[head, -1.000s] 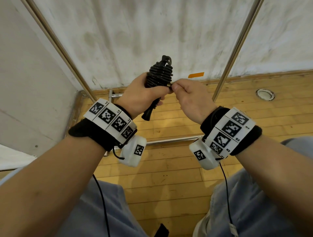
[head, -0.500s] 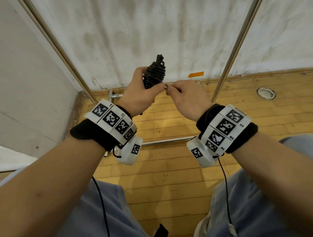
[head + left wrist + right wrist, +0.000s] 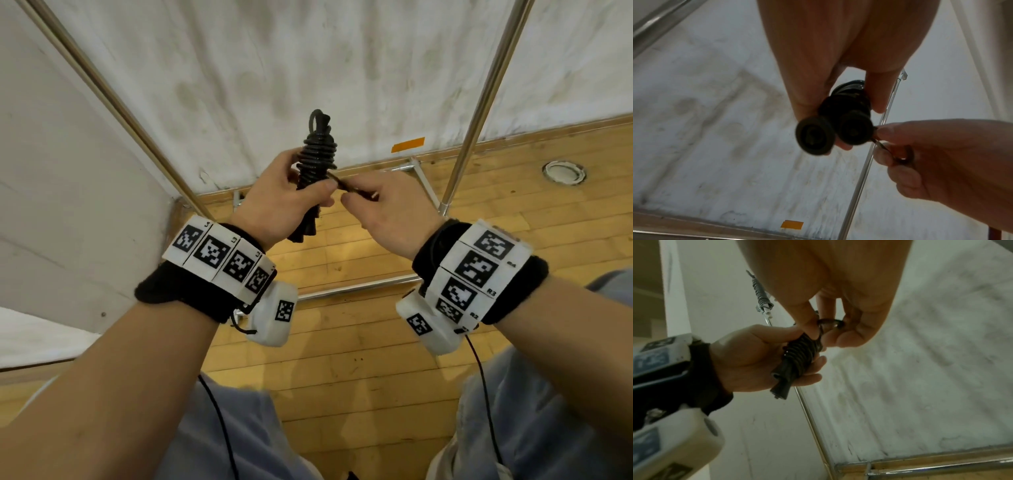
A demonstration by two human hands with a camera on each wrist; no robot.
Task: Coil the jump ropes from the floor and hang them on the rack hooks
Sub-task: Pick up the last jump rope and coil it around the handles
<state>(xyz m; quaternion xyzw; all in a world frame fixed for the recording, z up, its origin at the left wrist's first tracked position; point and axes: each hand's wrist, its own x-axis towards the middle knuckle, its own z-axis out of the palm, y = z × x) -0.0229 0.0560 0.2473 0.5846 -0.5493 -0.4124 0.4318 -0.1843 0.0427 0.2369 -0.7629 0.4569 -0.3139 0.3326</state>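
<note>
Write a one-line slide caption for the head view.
Left hand grips the coiled jump rope while the right hand pinches its loose end, before the metal rack.

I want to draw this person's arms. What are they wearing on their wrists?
Each bare forearm has a black fabric wristband topped with a row of white blocks printed with black-and-white square codes: left wrist, right wrist. A rounded white camera box hangs under each wrist, with a thin black cable trailing down. No sleeves reach the wrists.
</note>
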